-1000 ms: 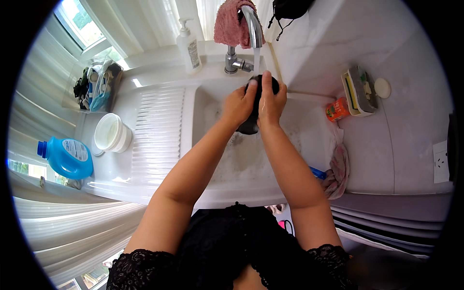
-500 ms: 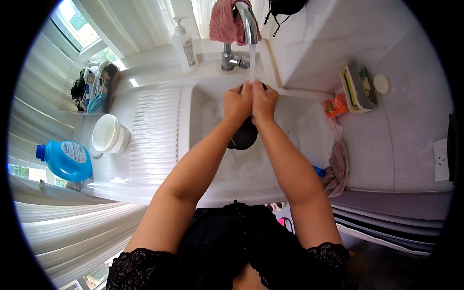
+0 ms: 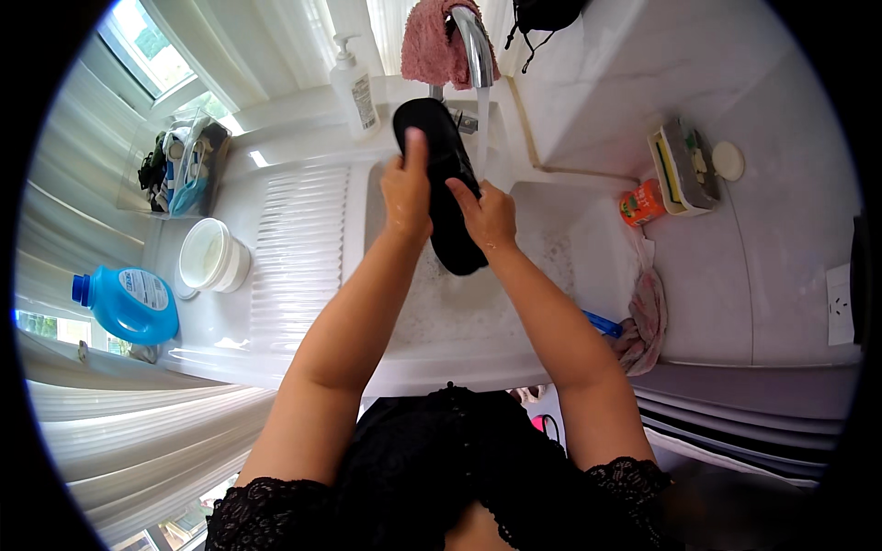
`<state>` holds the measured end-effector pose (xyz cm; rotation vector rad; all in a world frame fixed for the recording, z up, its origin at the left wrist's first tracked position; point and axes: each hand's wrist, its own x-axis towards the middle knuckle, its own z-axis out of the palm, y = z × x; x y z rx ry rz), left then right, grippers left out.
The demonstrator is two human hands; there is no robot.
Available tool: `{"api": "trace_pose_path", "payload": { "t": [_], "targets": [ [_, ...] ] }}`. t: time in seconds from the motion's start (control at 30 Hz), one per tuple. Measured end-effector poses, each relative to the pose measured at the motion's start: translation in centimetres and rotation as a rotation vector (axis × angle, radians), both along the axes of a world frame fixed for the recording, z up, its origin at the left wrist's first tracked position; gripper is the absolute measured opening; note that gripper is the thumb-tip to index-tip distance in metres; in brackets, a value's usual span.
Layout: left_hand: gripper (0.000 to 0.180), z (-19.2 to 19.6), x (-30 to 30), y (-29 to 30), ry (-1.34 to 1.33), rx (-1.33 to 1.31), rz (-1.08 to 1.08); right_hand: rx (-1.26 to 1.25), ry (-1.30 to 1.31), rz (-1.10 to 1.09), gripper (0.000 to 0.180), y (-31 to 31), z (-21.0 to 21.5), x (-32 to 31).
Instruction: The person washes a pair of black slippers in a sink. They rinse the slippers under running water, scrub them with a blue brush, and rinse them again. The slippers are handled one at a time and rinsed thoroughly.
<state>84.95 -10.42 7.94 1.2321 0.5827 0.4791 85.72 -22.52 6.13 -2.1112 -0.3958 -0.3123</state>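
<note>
A wet black slipper (image 3: pixel 447 197), long and rounded at both ends, is held aslant over the white sink (image 3: pixel 375 216). My left hand (image 3: pixel 407 193) grips its left edge, thumb lying on the upper face. On the other side my right hand (image 3: pixel 489 217) is closed round the edge, with its thumb also on the face. Most of the fingers are hidden behind the slipper. Water (image 3: pixel 482 138) runs from the chrome tap (image 3: pixel 473 50) just beyond my right hand. Suds cover part of the sink bottom.
A pink cloth (image 3: pixel 430 46) hangs over the tap, beside a white pump bottle (image 3: pixel 354 92). Left of the ribbed drainboard (image 3: pixel 299 248) stand a white tub (image 3: pixel 213 257) and a blue jug (image 3: pixel 129 301). A sponge holder (image 3: pixel 689 174), an orange packet (image 3: pixel 641 203) and a rag (image 3: pixel 648 312) line the right side.
My hands were together under the running water with the slipper mostly hidden below them. Now they are apart on its two edges, and the slipper is raised and turned broadside into view.
</note>
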Motion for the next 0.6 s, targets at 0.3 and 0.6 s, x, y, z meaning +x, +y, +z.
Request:
{"api": "trace_pose_path", "payload": {
  "t": [0.3, 0.6],
  "targets": [
    [0.047, -1.2, -2.6, -2.9, -0.013, -0.265, 0.007, -0.039, -0.038, 0.133, 0.047, 0.8, 0.5, -0.6],
    [0.052, 0.6, -1.1, -2.0, -0.163, -0.428, 0.235, 0.552, 0.649, -0.088, 0.068, 0.3, -0.3, -2.3]
  ]
}}
